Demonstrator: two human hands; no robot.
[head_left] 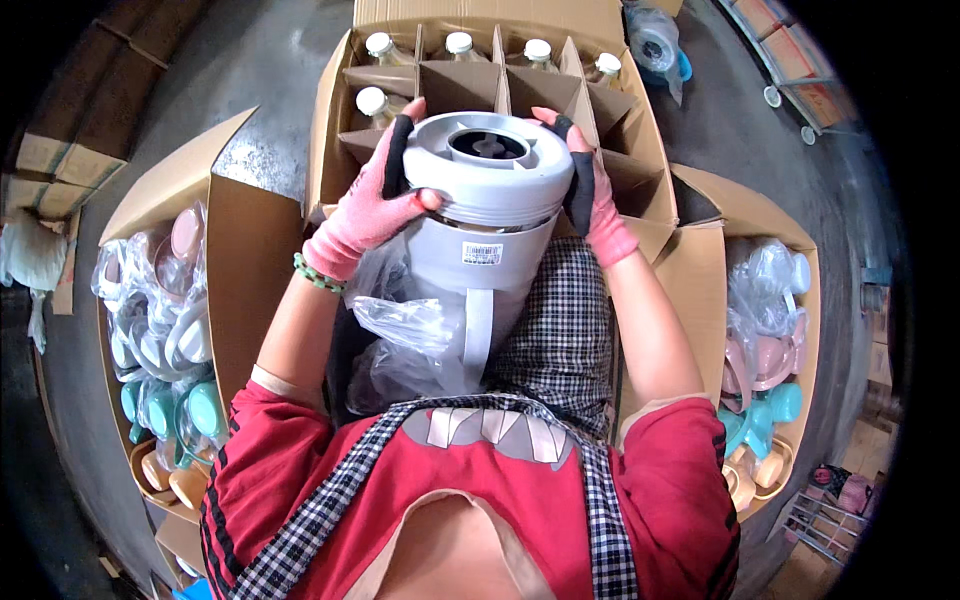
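Observation:
A grey plastic jug with a side handle and a small white label stands in my lap, partly wrapped in clear plastic film. On its upper end sits a grey threaded round base with a dark opening in its middle. A narrow gap shows between the base and the jug body. My left hand, in a pink and black fingerless glove, grips the base from the left, thumb along its near side. From the right, my right hand, gloved alike, clasps it too; its thumb is hidden.
Beyond the jug, a divided cardboard box holds several white-capped glass bottles. Open cartons with plastic-wrapped parts in pink, white, teal and beige flank me: the left carton and the right carton. A wheeled rack stands far right.

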